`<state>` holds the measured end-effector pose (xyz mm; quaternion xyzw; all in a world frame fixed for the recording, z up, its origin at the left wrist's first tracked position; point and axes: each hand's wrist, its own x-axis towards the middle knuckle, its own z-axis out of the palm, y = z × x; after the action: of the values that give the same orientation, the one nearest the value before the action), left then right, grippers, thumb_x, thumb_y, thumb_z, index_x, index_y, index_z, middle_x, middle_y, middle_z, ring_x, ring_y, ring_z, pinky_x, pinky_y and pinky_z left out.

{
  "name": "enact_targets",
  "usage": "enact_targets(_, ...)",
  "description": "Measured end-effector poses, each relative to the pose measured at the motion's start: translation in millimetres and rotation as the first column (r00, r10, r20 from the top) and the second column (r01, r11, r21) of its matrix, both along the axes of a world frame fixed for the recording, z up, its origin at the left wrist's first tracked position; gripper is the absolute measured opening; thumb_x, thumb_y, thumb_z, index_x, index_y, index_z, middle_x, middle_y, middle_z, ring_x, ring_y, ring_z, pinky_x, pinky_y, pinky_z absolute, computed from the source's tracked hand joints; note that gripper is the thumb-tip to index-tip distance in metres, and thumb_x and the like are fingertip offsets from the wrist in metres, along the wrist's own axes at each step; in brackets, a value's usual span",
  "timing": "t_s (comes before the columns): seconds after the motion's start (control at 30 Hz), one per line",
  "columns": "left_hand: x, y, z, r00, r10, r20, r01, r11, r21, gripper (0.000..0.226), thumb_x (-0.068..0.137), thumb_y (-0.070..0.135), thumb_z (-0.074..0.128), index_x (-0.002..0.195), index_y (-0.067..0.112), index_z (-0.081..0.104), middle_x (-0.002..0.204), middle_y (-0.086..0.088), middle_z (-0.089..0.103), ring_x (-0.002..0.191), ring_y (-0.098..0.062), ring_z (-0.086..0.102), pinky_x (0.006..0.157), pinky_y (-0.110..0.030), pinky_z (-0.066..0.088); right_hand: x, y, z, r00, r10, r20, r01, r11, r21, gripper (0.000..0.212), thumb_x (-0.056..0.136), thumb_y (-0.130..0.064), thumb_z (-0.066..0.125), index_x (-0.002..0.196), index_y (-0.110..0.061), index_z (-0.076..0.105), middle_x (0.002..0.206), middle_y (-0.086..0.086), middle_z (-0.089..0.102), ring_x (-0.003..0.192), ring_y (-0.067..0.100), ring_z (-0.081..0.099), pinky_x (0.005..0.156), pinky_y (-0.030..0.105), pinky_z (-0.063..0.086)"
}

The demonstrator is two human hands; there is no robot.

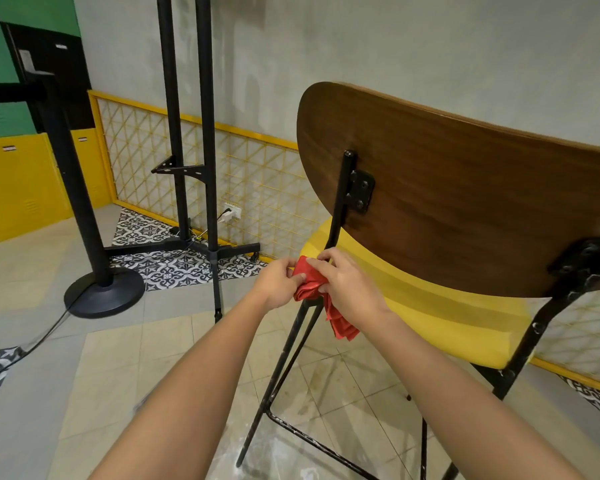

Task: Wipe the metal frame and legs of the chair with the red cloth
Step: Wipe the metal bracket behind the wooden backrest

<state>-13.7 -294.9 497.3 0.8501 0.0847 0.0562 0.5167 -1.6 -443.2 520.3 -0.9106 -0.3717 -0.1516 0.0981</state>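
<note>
The chair has a brown wooden backrest (465, 188), a yellow seat (440, 306) and a black metal frame (342, 195) with scuffed legs (278, 368). A red cloth (312, 282) is bunched around the left upright where it meets the seat, and a tail of it hangs below. My left hand (279, 284) pinches the cloth from the left. My right hand (343, 285) grips it from the right, fingers curled over the cloth and the bar. The joint under the cloth is hidden.
A black tall stand (207, 133) with a wheeled cross base stands left of the chair. A thick black pole on a round base (104, 292) with a cable is further left. A yellow lattice panel (257, 174) lines the grey wall.
</note>
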Motion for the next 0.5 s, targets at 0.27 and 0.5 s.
enact_targets(0.27,-7.9,0.2,7.5,0.967,0.141,0.210,-0.180,0.967,0.179,0.020,0.091,0.017,0.058,0.109,0.015,0.066,0.111,-0.006,0.061,0.107,-0.025,0.053,0.093,-0.035,0.042,-13.8,0.0,-6.5,0.911,-0.006,-0.412,0.214,0.862,0.460,0.062,0.071,-0.017,0.079,0.125,-0.020,0.048,0.098,-0.010,0.055,0.085,0.009,0.054,0.076,0.022,0.041)
enact_targets(0.5,-18.0,-9.3,-5.0,0.908,0.361,0.212,-0.382,0.922,0.067,0.031,0.091,0.031,0.055,0.120,0.020,0.048,0.124,-0.008,0.048,0.118,-0.029,0.043,0.096,-0.032,0.030,-19.2,18.3,-6.7,0.863,-0.053,-0.502,0.332,0.808,0.486,0.029,0.082,-0.010,0.065,0.111,-0.012,0.064,0.073,-0.012,0.058,0.068,0.006,0.055,0.071,0.020,0.045)
